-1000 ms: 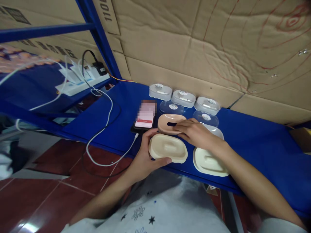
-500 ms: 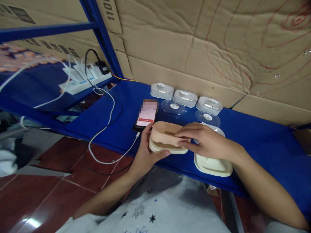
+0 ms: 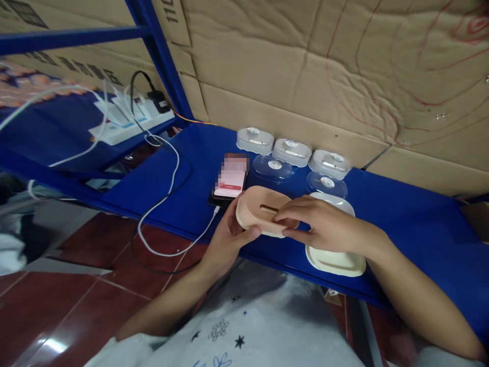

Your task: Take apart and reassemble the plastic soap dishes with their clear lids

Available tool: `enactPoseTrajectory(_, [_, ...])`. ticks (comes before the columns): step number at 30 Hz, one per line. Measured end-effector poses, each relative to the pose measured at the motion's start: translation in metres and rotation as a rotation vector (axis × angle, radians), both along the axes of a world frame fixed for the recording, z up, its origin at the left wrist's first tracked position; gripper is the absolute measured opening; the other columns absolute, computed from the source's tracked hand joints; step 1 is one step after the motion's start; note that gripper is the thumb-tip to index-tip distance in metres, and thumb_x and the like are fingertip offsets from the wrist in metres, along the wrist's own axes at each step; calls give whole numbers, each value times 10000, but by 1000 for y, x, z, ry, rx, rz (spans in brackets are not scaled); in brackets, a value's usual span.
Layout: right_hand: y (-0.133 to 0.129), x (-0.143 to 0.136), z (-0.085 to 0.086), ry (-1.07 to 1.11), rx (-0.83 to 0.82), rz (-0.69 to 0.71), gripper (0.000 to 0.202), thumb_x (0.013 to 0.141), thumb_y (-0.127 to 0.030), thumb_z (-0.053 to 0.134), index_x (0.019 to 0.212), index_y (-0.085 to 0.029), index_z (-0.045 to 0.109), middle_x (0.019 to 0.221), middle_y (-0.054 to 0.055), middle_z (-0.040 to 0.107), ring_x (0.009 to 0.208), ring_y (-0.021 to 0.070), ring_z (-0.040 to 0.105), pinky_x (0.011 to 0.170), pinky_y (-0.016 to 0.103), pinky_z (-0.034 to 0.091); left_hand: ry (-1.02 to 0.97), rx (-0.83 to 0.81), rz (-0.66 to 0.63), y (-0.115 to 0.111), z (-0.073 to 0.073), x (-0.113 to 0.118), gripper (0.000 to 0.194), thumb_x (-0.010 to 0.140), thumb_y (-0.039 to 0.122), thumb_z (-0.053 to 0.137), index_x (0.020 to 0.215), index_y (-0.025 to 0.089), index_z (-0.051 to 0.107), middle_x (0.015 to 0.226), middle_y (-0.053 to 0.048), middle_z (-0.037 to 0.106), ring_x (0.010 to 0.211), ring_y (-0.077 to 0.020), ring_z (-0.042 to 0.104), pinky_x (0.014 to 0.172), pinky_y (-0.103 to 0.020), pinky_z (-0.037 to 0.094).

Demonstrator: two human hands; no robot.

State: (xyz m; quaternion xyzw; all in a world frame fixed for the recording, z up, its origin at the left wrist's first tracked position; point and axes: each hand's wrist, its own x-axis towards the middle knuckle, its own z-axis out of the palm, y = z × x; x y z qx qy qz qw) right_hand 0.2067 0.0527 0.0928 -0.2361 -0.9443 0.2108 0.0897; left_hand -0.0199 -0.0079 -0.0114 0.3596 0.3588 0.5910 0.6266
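Observation:
A peach-coloured oval cover (image 3: pixel 255 204) with a slot in its top sits on a cream base (image 3: pixel 242 220) above the blue tabletop. My left hand (image 3: pixel 233 232) is wrapped round the left end of the two pieces, thumb on the near side. My right hand (image 3: pixel 317 221) grips the cover's right end, fingertips by the slot and thumb at the near edge. Below my right hand lies a cream tray-like piece (image 3: pixel 336 261), with a white piece (image 3: pixel 336 202) just behind it, partly hidden by the hand.
Three translucent cases (image 3: pixel 292 152) stand along the cardboard wall (image 3: pixel 267 66). Clear lids (image 3: pixel 272 168) with round stickers lie before them. A lit phone (image 3: pixel 231 176) lies left of my hands, a white cable (image 3: pixel 171 188) beside it. A power strip (image 3: pixel 133 127) rests on the left shelf.
The peach cover has come down onto the cream base; the gap seen between them before has closed. Its slotted top now faces up more. Both hands still hold the pieces.

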Motion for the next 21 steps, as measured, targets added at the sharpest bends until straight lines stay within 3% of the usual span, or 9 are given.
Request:
enactPoseTrajectory(5, [-7, -8, -3, -79, 112, -23, 243, 1002, -154, 658, 1232, -210, 710, 1244, 94, 772, 1138, 243, 729, 977, 398, 521, -100, -135, -86, 2, 5, -1, 589, 849, 342, 869, 1387, 220, 662, 1411, -111, 708, 1362, -325, 627, 1167, -455, 497])
enactPoseTrajectory(10, [-19, -15, -6, -167, 194, -15, 416, 960, -178, 731, 1366, -172, 643, 1442, 156, 673, 1340, 323, 636, 1085, 505, 513, -223, -242, -136, 2, 8, 1, 498, 929, 339, 779, 1399, 235, 654, 1366, -110, 728, 1299, -329, 666, 1064, -504, 584])
enactPoseTrajectory(13, [-16, -13, -6, -126, 153, 1, 460, 957, -203, 749, 1399, -183, 624, 1459, 150, 664, 1390, 320, 600, 1134, 496, 500, -259, -253, -107, 2, 10, 2, 476, 931, 318, 763, 1387, 239, 654, 1338, -110, 729, 1258, -324, 679, 1009, -504, 617])
enactPoseTrajectory(17, [14, -7, -8, 90, -21, 2, 272, 1078, -348, 579, 1321, -265, 669, 1334, 70, 740, 1247, 230, 691, 1051, 399, 567, -232, -247, -111, 1, 12, 4, 438, 932, 343, 757, 1348, 239, 666, 1331, -98, 722, 1243, -318, 675, 980, -485, 629])
enactPoseTrajectory(21, [67, -4, -29, 150, 165, -239, 402, 1112, -253, 381, 1464, -239, 575, 1483, 118, 648, 1406, 270, 586, 1190, 548, 456, -219, -264, -122, 0, 13, 4, 437, 926, 368, 762, 1332, 239, 666, 1394, -112, 687, 1309, -358, 631, 970, -500, 632])
